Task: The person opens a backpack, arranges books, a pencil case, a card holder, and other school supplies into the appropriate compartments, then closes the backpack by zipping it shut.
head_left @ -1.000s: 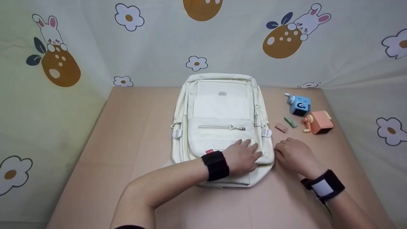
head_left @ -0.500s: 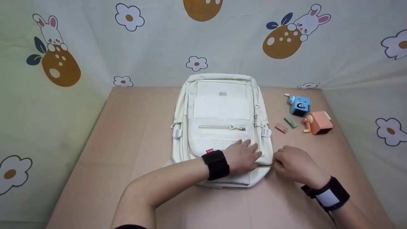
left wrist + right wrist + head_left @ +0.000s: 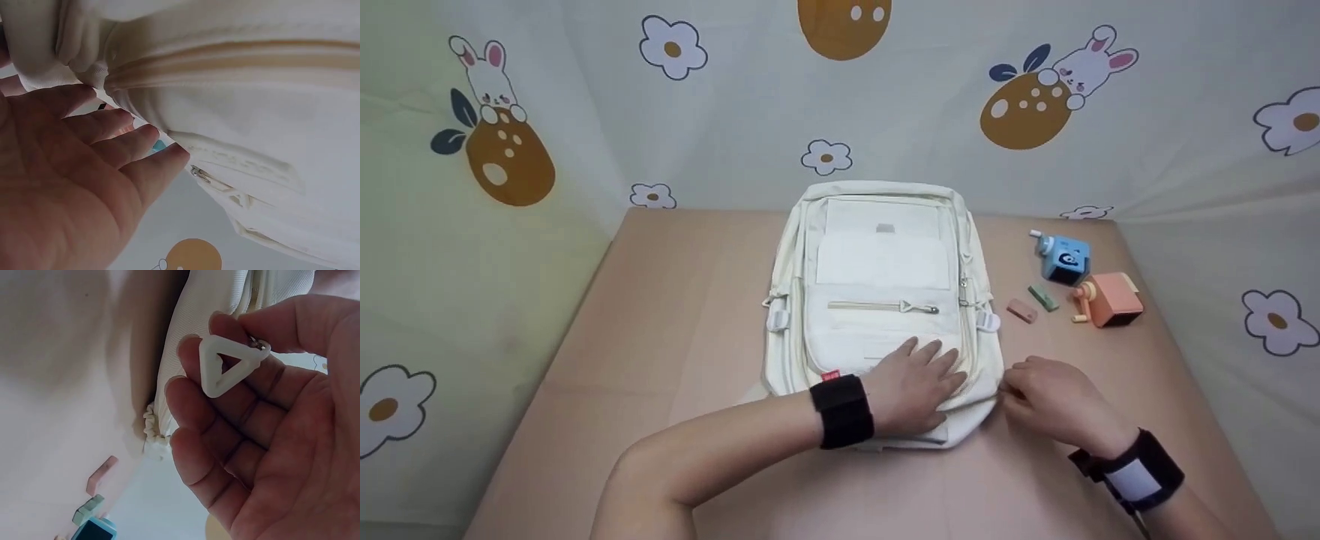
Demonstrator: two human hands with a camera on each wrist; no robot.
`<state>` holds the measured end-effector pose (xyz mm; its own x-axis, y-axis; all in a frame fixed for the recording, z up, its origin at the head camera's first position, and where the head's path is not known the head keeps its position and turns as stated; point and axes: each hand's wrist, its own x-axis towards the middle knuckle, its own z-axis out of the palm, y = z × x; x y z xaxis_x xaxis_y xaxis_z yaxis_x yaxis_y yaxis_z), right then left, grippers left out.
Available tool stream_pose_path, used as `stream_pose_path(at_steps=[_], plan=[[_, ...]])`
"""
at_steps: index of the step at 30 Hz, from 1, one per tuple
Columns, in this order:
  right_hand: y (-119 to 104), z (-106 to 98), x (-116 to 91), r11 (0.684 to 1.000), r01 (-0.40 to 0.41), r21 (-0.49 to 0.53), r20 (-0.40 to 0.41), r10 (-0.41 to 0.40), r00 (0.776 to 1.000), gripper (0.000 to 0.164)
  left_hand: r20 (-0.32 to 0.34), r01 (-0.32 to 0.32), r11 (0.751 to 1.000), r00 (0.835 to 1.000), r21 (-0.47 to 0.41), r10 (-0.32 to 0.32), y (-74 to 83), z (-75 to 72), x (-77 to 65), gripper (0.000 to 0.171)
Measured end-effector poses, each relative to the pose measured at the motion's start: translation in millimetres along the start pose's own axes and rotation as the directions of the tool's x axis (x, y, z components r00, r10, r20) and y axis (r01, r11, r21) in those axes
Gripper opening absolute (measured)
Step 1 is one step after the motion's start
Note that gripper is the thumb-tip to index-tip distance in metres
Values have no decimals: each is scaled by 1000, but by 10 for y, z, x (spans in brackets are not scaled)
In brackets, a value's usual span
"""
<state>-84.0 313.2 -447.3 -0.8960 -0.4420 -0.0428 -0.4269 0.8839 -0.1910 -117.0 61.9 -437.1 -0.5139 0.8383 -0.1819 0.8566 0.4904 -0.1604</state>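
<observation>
A cream backpack (image 3: 885, 259) lies front side up on the table, its top toward the back wall. My left hand (image 3: 915, 390) rests spread on the lower front pocket, fingers pointing up and right. In the left wrist view, its straight fingers (image 3: 154, 166) lie against the pale fabric. At the bag's lower right edge is my right hand (image 3: 1054, 397), with curled fingers. The right wrist view shows its thumb and index finger pinching a white triangular zipper pull (image 3: 208, 371) by its narrow end. The zipper slider itself is mostly hidden by the fingers.
Right of the bag stand a blue crank pencil sharpener (image 3: 1065, 259) and a pink one (image 3: 1114, 300). Beside them lie a small pink block (image 3: 1022, 310) and a green block (image 3: 1042, 297). A patterned cloth (image 3: 735, 112) rises behind the table (image 3: 675, 300).
My right hand has moved slightly toward me along the bag's lower right edge. The left hand has slid a little left and down on the front pocket. The head view has tilted slightly.
</observation>
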Motion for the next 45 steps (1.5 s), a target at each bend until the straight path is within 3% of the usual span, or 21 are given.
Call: stream_pose_path(at_steps=[5, 8, 11, 17, 24, 32, 40, 45], plan=[[-31, -19, -28, 999, -29, 14, 8, 29, 1000, 17, 6, 21, 990, 1000, -142, -20, -130, 69, -121, 50], [-62, -24, -39, 999, -39, 16, 4, 39, 999, 16, 1, 12, 972, 1000, -235, -12, -200, 70, -111, 46], [-88, -27, -51, 999, -39, 13, -2, 39, 999, 17, -12, -9, 964, 1000, -264, 6, -249, 54, -79, 43], [-137, -62, -31, 998, -45, 34, -8, 45, 999, 17, -1, -11, 956, 1000, -292, 11, -330, -17, -36, 42], [-290, -40, -27, 998, 6, 66, -29, -5, 1000, 19, 19, -12, 944, 1000, -330, 19, -345, -29, -24, 43], [-479, 15, 7, 996, 49, 74, -38, -46, 998, 12, -5, -39, 951, 999, -307, 39, -324, 4, -25, 43], [-469, 54, 4, 998, 37, 59, -29, -35, 999, 4, -13, -91, 955, 996, -282, 91, -389, 72, -290, 53], [-468, 45, -8, 999, 43, 29, -76, -41, 996, 5, -44, -77, 942, 997, -326, 66, -486, 156, -426, 47]])
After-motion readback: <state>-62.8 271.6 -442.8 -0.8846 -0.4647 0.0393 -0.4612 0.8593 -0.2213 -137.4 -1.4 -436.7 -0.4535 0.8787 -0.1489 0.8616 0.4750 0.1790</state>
